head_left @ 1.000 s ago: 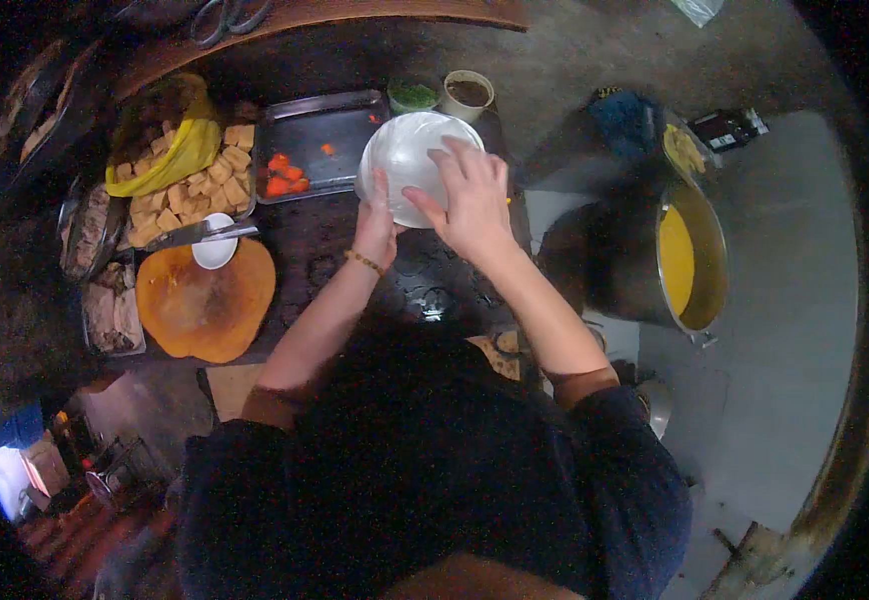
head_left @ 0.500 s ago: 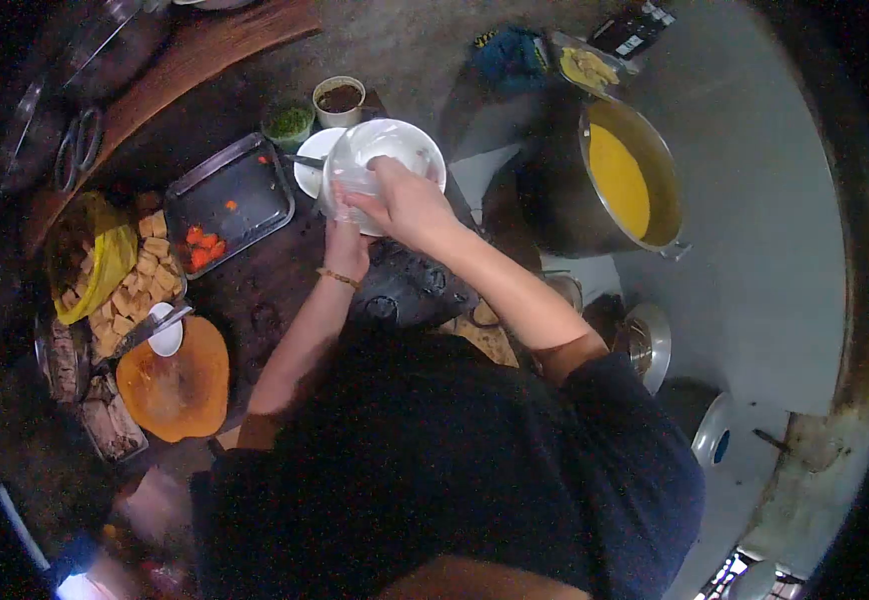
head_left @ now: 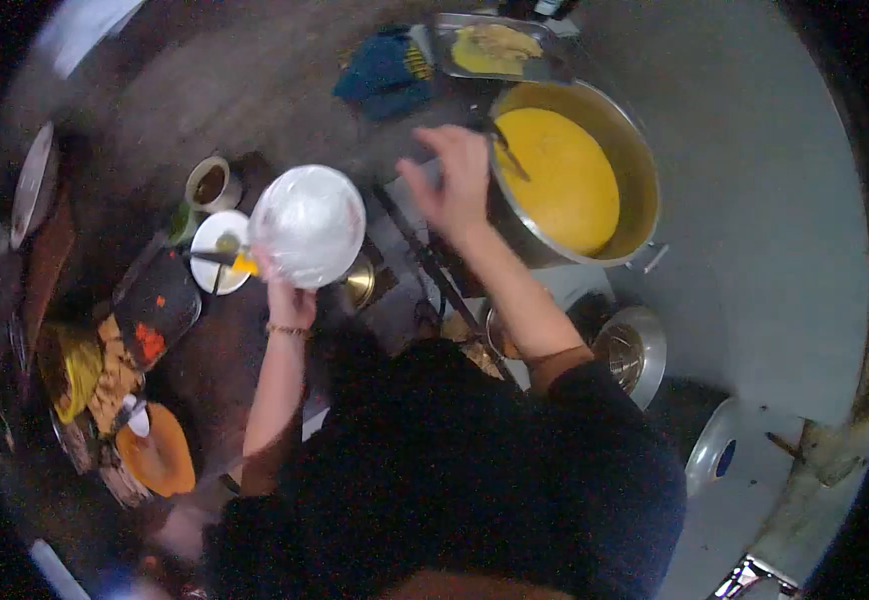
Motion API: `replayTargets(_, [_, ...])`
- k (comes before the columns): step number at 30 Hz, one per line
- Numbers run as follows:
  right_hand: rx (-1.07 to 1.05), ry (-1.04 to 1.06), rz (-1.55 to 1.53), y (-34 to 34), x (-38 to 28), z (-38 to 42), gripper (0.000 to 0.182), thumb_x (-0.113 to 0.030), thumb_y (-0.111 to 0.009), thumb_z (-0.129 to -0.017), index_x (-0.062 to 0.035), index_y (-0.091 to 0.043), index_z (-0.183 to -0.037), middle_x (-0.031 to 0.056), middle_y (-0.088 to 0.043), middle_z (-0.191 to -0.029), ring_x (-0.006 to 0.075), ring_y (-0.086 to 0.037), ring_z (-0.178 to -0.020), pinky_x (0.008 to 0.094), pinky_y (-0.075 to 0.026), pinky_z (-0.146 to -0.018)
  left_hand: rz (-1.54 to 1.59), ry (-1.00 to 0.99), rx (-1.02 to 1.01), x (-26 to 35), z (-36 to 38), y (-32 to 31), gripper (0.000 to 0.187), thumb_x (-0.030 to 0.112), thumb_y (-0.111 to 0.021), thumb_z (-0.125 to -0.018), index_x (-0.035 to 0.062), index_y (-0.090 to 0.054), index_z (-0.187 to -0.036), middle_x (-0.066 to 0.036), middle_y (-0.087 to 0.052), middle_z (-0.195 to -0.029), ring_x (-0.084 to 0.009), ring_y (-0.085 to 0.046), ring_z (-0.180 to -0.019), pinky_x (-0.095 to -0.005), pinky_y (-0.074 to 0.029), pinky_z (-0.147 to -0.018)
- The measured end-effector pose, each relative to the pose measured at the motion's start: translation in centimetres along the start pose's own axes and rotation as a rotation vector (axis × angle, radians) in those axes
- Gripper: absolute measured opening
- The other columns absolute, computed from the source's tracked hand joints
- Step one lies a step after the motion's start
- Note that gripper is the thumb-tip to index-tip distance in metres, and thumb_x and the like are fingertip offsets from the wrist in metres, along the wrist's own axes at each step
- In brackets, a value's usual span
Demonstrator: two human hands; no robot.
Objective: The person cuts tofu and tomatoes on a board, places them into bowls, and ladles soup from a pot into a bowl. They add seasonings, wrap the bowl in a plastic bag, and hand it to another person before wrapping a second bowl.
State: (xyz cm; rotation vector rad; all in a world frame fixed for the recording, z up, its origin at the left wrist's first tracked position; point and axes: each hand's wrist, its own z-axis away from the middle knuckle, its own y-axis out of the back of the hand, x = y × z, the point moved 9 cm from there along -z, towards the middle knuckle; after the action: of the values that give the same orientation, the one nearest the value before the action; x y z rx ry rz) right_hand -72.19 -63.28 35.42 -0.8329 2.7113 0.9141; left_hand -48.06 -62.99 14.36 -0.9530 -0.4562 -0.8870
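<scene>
My left hand (head_left: 292, 300) is closed on a white bowl (head_left: 309, 226) whose inside looks lined with clear plastic. The bowl is held over the dark table, tilted toward me. My right hand (head_left: 453, 180) has its fingers apart and holds nothing. It is raised just left of a large metal pot (head_left: 645, 160) of yellow soup (head_left: 565, 185). From the pot's left rim a dark utensil handle (head_left: 513, 153) slants into the soup, a short way from my right fingers; its lower end is hidden.
Left of the bowl are a small white dish (head_left: 209, 245), a cup of dark sauce (head_left: 212, 184) and a dark tray with red pieces (head_left: 151, 342). Fried tofu pieces (head_left: 112, 388) and an orange cutting board (head_left: 170, 455) lie lower left. A metal tray (head_left: 447, 62) sits behind the pot.
My right hand has come out of the bowl and moved right, up to the pot. My left hand still holds the bowl. The view has turned toward the pot.
</scene>
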Motion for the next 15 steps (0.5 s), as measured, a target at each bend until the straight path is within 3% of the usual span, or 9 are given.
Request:
replayTargets(1, [0.09,-0.08,0.025,0.9,5.3,0.5,0.042,-0.023,-0.071,-0.067,-0.0069,-0.053,-0.102,0.0115,-0.053,-0.098,0.0312,-0.049,-0.092,0.0387,-0.039,-0.078,0.01,-0.056,-0.006,0.5,0.9,-2.0,0.069,0.061,-0.028,-0.084,0.0104,-0.03,-0.131,-0.007,-0.04,-0.129,-0.0233,-0.044,-0.114,-0.039,-0.042,-0.09])
replayTargets(5, [0.06,-0.135,0.076,-0.8,19.4,2.4,0.045,-0.024,-0.072,-0.066,-0.0046,-0.052,-0.102,0.0128,-0.055,-0.095,0.0319,-0.052,-0.09,0.0368,-0.042,-0.076,-0.114,-0.141,0.12,0.1,1.7,-3.7,0.06,0.051,-0.034,-0.088,0.01,-0.03,-0.131,-0.006,-0.038,-0.131,-0.0248,-0.04,-0.118,-0.0422,-0.035,-0.096])
replayTargets(7, [-0.294,-0.259,-0.074,-6.4,24.9,5.1,0.05,-0.027,-0.071,-0.066,-0.0055,-0.049,-0.106,0.0138,-0.056,-0.095,0.0313,-0.055,-0.087,0.0397,-0.044,-0.073,0.001,-0.17,0.045,-0.1,2.1,-4.8,0.052,0.041,-0.037,-0.089,0.01,-0.032,-0.131,-0.007,-0.038,-0.131,-0.0256,-0.04,-0.118,-0.043,-0.035,-0.097])
replayTargets(8, [-0.401,-0.42,-0.18,-7.8,27.0,6.0,0.043,-0.035,-0.069,-0.068,-0.008,-0.056,-0.098,0.0122,-0.06,-0.08,0.0296,-0.058,-0.075,0.0386,-0.046,-0.063,-0.057,-0.208,0.092,0.2,2.4,-5.1,0.049,0.037,-0.037,-0.09,0.0098,-0.032,-0.13,-0.007,-0.039,-0.131,-0.026,-0.041,-0.117,-0.0436,-0.035,-0.096])
replayTargets(9, [-0.395,-0.432,-0.184,-8.3,27.5,6.2,0.043,-0.035,-0.069,-0.068,-0.008,-0.056,-0.098,0.0122,-0.06,-0.08,0.0296,-0.058,-0.075,0.0386,-0.046,-0.063,-0.071,-0.206,0.091,0.0,2.3,-4.7,0.049,0.037,-0.037,-0.09,0.0098,-0.032,-0.13,-0.007,-0.039,-0.131,-0.026,-0.041,-0.117,-0.0436,-0.035,-0.096])
replayTargets(11, [-0.365,-0.579,-0.085,-9.0,29.4,6.7,0.036,-0.044,-0.064,-0.07,-0.0103,-0.063,-0.084,0.0112,-0.059,-0.063,0.0302,-0.058,-0.061,0.0388,-0.046,-0.055,-0.011,-0.096,0.086,-0.9,1.5,-3.2,0.049,0.036,-0.037,-0.09,0.0095,-0.032,-0.13,-0.007,-0.039,-0.131,-0.0262,-0.041,-0.117,-0.0442,-0.035,-0.096])
replayTargets(12, [-0.329,-0.591,-0.043,-8.3,29.3,6.0,0.042,-0.051,-0.059,-0.071,-0.0091,-0.065,-0.072,0.0133,-0.058,-0.059,0.0317,-0.057,-0.056,0.039,-0.044,-0.052,-0.087,-0.117,0.095,-0.7,1.6,-3.8,0.049,0.038,-0.037,-0.09,0.011,-0.033,-0.13,-0.006,-0.038,-0.131,-0.0255,-0.04,-0.118,-0.0442,-0.034,-0.097])
replayTargets(15, [-0.165,-0.633,-0.101,-5.3,28.8,3.0,0.043,-0.051,-0.061,-0.07,-0.0084,-0.065,-0.075,0.0133,-0.059,-0.061,0.032,-0.057,-0.057,0.0383,-0.043,-0.052,-0.214,-0.276,0.071,0.9,2.4,-7.7,0.056,0.048,-0.035,-0.088,0.0135,-0.029,-0.133,-0.005,-0.034,-0.134,-0.0249,-0.036,-0.121,-0.0439,-0.032,-0.099])
